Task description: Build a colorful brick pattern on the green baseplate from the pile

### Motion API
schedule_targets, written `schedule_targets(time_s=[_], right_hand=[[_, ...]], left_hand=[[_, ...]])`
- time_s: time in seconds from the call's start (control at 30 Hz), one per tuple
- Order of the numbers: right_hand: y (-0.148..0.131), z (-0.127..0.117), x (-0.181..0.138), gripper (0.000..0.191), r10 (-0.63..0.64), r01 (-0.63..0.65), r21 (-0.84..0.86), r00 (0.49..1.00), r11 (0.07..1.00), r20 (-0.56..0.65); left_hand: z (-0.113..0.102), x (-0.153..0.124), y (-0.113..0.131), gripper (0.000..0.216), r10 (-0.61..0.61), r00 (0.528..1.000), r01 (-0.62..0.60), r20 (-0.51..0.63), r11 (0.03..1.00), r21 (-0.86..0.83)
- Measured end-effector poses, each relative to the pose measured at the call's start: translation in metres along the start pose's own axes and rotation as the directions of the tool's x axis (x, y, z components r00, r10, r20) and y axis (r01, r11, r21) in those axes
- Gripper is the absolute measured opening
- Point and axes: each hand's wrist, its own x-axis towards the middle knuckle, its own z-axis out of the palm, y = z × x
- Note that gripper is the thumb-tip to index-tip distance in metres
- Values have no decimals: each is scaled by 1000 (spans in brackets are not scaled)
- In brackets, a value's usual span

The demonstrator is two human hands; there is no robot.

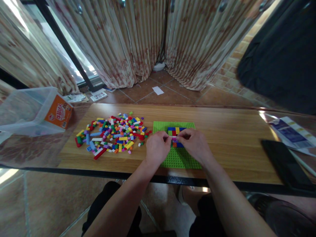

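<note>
A green studded baseplate (181, 161) lies on the wooden table, with a block of red, blue and yellow toy bricks (177, 130) built on it. My left hand (158, 147) is over the plate's left side, its thumb and forefinger pinched together. From the right, my right hand (195, 144) reaches in with its fingers also pinched. Between the two sets of fingertips shows a small pink-purple toy brick (174, 139), at the built bricks; fingers partly cover it. Left of my left hand spreads a pile of loose toy bricks (118, 130) in many colours.
The wooden table (229, 141) has a dark front edge. A clear plastic bin (27, 112) with an orange label stands at the far left. On the right lie a black flat device (286, 164) and printed papers (293, 133). Curtains (138, 42) hang behind the table.
</note>
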Motion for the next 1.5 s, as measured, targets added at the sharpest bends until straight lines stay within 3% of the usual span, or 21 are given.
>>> schedule_targets(time_s=[0.43, 1.13, 1.23, 1.33, 1.5], right_hand=[[-7, 1, 1, 13, 40, -40, -75, 999, 996, -6], [-5, 2, 6, 14, 38, -37, -58, 999, 998, 23], [-2, 1, 7, 13, 20, -20, 7, 1000, 1000, 24], [6, -3, 9, 12, 32, -37, 201, 999, 979, 28], [22, -19, 17, 23, 220, -156, 513, 973, 844, -66]], left_hand=[[2, 0, 5, 19, -83, 996, 84, -15, 995, 53], [5, -3, 2, 20, -69, 996, 71, -51, 997, 33], [6, -4, -1, 22, -33, 998, 34, -55, 999, 20], [4, -5, -4, 22, 25, 998, -24, -50, 1000, 10], [-2, -4, -6, 19, 89, 996, -89, -17, 996, -21]])
